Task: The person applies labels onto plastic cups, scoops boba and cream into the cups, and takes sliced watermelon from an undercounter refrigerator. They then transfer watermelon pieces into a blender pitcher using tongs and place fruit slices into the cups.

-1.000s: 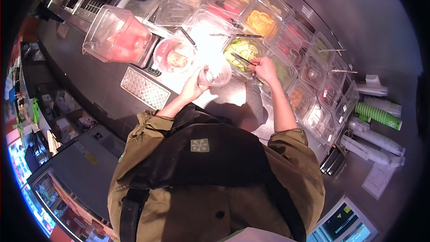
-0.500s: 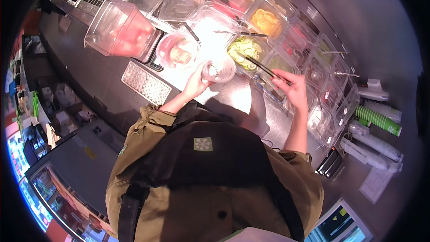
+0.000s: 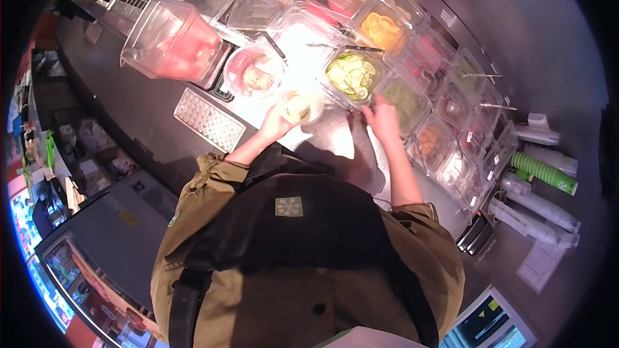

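Note:
My left hand (image 3: 277,124) is closed around a clear plastic cup (image 3: 314,115) with a pale green slice (image 3: 297,109) inside. To the right of the cup, my right hand (image 3: 385,121) has its fingers closed by the near edge of a clear container of lime or cucumber slices (image 3: 351,76). It grips dark tongs, which barely show against the container's edge and the shadow. Behind the cup stands a clear tub (image 3: 254,72) with pinkish, chunky contents.
A large clear pitcher (image 3: 177,42) of pink fruit stands at the left. Several lidded containers, one with orange slices (image 3: 382,30), line the back and right. Another pair of tongs (image 3: 348,47) lies across them. Stacked green cups (image 3: 545,172) are far right. A metal tread plate (image 3: 209,119) lies left.
My right hand has moved left and toward the cup from above the containers. The cup has shifted slightly left, and a pale green slice now shows in it.

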{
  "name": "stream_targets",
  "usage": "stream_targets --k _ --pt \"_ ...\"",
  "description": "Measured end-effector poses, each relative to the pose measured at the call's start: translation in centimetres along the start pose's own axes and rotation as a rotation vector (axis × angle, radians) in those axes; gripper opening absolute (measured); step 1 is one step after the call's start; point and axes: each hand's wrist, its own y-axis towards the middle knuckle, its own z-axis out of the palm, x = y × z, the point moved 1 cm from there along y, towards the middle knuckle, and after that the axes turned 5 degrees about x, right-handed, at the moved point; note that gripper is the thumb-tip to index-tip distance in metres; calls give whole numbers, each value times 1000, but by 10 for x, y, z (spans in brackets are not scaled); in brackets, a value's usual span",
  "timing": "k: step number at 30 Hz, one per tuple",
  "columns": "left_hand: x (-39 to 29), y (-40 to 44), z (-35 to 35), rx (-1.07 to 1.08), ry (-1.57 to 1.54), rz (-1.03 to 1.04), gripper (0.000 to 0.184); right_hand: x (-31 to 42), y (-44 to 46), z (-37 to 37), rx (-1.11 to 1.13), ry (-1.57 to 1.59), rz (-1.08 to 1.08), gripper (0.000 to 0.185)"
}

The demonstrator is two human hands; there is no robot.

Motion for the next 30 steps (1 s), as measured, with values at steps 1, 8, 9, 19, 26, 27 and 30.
stream_targets --k 1,8,9,19,26,27,30 --pt "4 0 -2 1 52 18 55 2 1 4 -34 -27 -44 42" --pt "15 -19 -16 -80 199 -17 54 -55 67 -35 -623 -314 -21 29" --pt "23 -26 -21 -76 179 -86 51 -68 77 -37 -502 -324 -12 30" --pt "8 -42 -84 -634 -517 -205 18 -80 71 -22 -366 -206 -289 32" --pt "-40 -25 -91 -785 -585 -260 35 -2 15 -1 -419 -107 -432 32" --pt "-39 -26 -91 -798 -609 -257 37 7 13 10 -419 -84 -460 31" --pt "-45 -28 -98 -874 -621 -237 40 19 18 28 -332 -49 -485 30"
